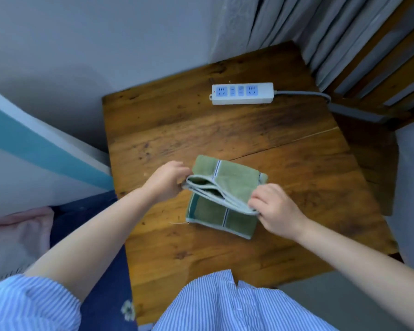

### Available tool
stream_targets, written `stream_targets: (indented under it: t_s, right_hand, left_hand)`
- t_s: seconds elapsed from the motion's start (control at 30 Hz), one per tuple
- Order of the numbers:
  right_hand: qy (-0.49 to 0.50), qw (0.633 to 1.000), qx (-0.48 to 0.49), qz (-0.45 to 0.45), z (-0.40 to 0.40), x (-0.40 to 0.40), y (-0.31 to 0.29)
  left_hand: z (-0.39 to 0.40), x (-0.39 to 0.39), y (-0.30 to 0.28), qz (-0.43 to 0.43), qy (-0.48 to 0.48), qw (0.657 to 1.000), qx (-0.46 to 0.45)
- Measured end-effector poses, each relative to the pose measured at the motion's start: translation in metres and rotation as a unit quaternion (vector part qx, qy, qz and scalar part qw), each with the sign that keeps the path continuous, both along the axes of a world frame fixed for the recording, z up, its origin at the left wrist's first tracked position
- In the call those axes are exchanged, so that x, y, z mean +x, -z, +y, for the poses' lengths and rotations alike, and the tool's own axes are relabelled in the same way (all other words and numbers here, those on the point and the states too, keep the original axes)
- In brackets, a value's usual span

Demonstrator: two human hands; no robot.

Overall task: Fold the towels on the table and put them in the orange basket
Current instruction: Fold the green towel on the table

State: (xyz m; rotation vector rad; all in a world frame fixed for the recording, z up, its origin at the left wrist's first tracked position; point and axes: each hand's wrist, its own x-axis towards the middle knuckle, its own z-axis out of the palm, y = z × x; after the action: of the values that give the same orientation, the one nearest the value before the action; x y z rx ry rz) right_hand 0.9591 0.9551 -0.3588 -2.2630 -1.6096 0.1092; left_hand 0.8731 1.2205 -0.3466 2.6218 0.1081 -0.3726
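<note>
A green towel with pale edging and thin dark stripes lies a little below the middle of the frame, on a brown wooden table, and it is partly folded. The left hand pinches the left end of the upper layers, and the right hand pinches their right end, so the stacked edges are lifted a little above the lower part of the towel, which stays flat on the wood. Both forearms are bare and come from the bottom corners of the frame. At the upper middle of the table a white power strip with blue sockets rests, well apart from the towel, and its grey cable goes off to the right. A blue-striped shirt fills the bottom edge. At the upper right hang grey curtains.
</note>
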Motion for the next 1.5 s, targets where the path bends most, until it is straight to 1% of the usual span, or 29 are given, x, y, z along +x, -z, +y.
stream_targets:
  t_s: [0.07, 0.2, 0.27, 0.37, 0.4, 0.43, 0.47, 0.5, 0.53, 0.6, 0.67, 0.73, 0.77, 0.83, 0.87, 0.9, 0.93, 1.0, 1.07, 1.13, 1.17, 1.2, 1.23, 1.3, 1.33, 1.37, 1.4, 1.47, 1.5]
  right_hand:
    - [-0.006, 1.0, -0.004, 0.003, -0.01, -0.021, 0.015]
    - [0.003, 0.999, -0.036, -0.005, -0.014, -0.046, 0.04]
    - [0.018, 0.997, -0.067, -0.012, -0.013, -0.053, 0.051]
    - [0.033, 0.993, -0.113, -0.009, -0.018, -0.059, 0.063]
    - [0.024, 0.993, -0.112, -0.013, -0.022, -0.062, 0.065]
    - [0.016, 0.994, -0.105, -0.005, -0.025, -0.065, 0.062]
    - [0.014, 0.996, -0.085, 0.004, -0.028, -0.063, 0.057]
    - [0.027, 0.997, -0.063, 0.024, -0.029, -0.061, 0.052]
    - [0.058, 0.997, -0.042, 0.036, -0.029, -0.057, 0.048]
    - [0.135, 0.989, -0.044, 0.03, -0.024, -0.038, 0.043]
    - [0.187, 0.978, -0.092, 0.005, -0.007, -0.018, 0.039]
    - [0.184, 0.967, -0.176, -0.008, 0.018, -0.011, 0.037]
    - [0.172, 0.964, -0.202, 0.001, 0.029, -0.012, 0.039]
    - [0.15, 0.945, -0.289, 0.024, 0.043, -0.013, 0.054]
    - [0.152, 0.944, -0.292, 0.016, 0.042, -0.016, 0.065]
    - [0.144, 0.952, -0.272, -0.008, 0.041, -0.012, 0.076]
    - [0.142, 0.946, -0.291, 0.013, 0.038, -0.012, 0.083]
    - [0.129, 0.94, -0.31, 0.052, 0.032, -0.001, 0.082]
    - [0.16, 0.931, -0.322, 0.057, 0.011, 0.015, 0.087]
    - [0.208, 0.914, -0.334, 0.095, -0.011, 0.035, 0.089]
    - [0.21, 0.916, -0.321, 0.119, -0.019, 0.044, 0.088]
    - [0.193, 0.924, -0.306, 0.126, -0.025, 0.049, 0.083]
    - [0.141, 0.944, -0.285, 0.089, -0.028, 0.05, 0.076]
    - [0.004, 0.971, -0.237, 0.025, -0.03, 0.05, 0.075]
    - [-0.075, 0.968, -0.238, 0.001, -0.029, 0.051, 0.077]
    - [-0.125, 0.96, -0.251, -0.016, -0.024, 0.054, 0.076]
    - [-0.142, 0.956, -0.255, -0.03, -0.016, 0.059, 0.074]
    - [-0.196, 0.948, -0.246, -0.055, -0.003, 0.071, 0.074]
    - [-0.229, 0.935, -0.261, -0.069, 0.003, 0.076, 0.071]
  left_hand:
    - [-0.009, -0.027, 0.014, -0.011, 0.03, 0.999, 0.036]
    - [-0.028, -0.053, 0.033, 0.007, -0.007, 0.996, 0.093]
    - [-0.037, -0.053, 0.034, 0.048, -0.049, 0.989, 0.134]
    - [-0.049, -0.056, 0.041, 0.149, -0.106, 0.969, 0.164]
    - [-0.053, -0.059, 0.041, 0.146, -0.132, 0.968, 0.152]
    - [-0.057, -0.062, 0.04, 0.119, -0.146, 0.971, 0.149]
    - [-0.063, -0.062, 0.041, 0.07, -0.16, 0.976, 0.13]
    - [-0.068, -0.061, 0.04, 0.051, -0.156, 0.981, 0.103]
    - [-0.072, -0.056, 0.044, 0.025, -0.145, 0.985, 0.09]
    - [-0.084, -0.039, 0.047, -0.016, -0.143, 0.987, 0.072]
    - [-0.097, -0.017, 0.053, -0.039, -0.131, 0.988, 0.076]
    - [-0.105, -0.002, 0.065, -0.015, -0.145, 0.985, 0.09]
    - [-0.107, 0.002, 0.069, 0.003, -0.159, 0.982, 0.098]
    - [-0.105, 0.005, 0.076, 0.034, -0.197, 0.974, 0.104]
    - [-0.103, 0.001, 0.078, 0.068, -0.204, 0.971, 0.108]
    - [-0.1, 0.0, 0.086, 0.116, -0.204, 0.966, 0.105]
    - [-0.098, -0.006, 0.092, 0.142, -0.201, 0.965, 0.09]
    - [-0.093, -0.016, 0.1, 0.141, -0.202, 0.965, 0.084]
    - [-0.09, -0.017, 0.101, 0.144, -0.202, 0.966, 0.074]
    - [-0.088, -0.016, 0.097, 0.134, -0.198, 0.964, 0.119]
    - [-0.087, -0.017, 0.095, 0.129, -0.197, 0.962, 0.139]
    - [-0.086, -0.019, 0.091, 0.136, -0.199, 0.959, 0.146]
    - [-0.091, -0.024, 0.089, 0.112, -0.207, 0.962, 0.142]
    - [-0.103, -0.029, 0.084, 0.024, -0.208, 0.967, 0.145]
    - [-0.11, -0.031, 0.082, -0.007, -0.208, 0.969, 0.133]
    - [-0.121, -0.034, 0.082, -0.015, -0.198, 0.974, 0.11]
    - [-0.13, -0.033, 0.081, -0.003, -0.179, 0.98, 0.091]
    - [-0.148, -0.036, 0.072, 0.085, -0.174, 0.98, 0.055]
    - [-0.154, -0.036, 0.069, 0.113, -0.178, 0.976, 0.045]
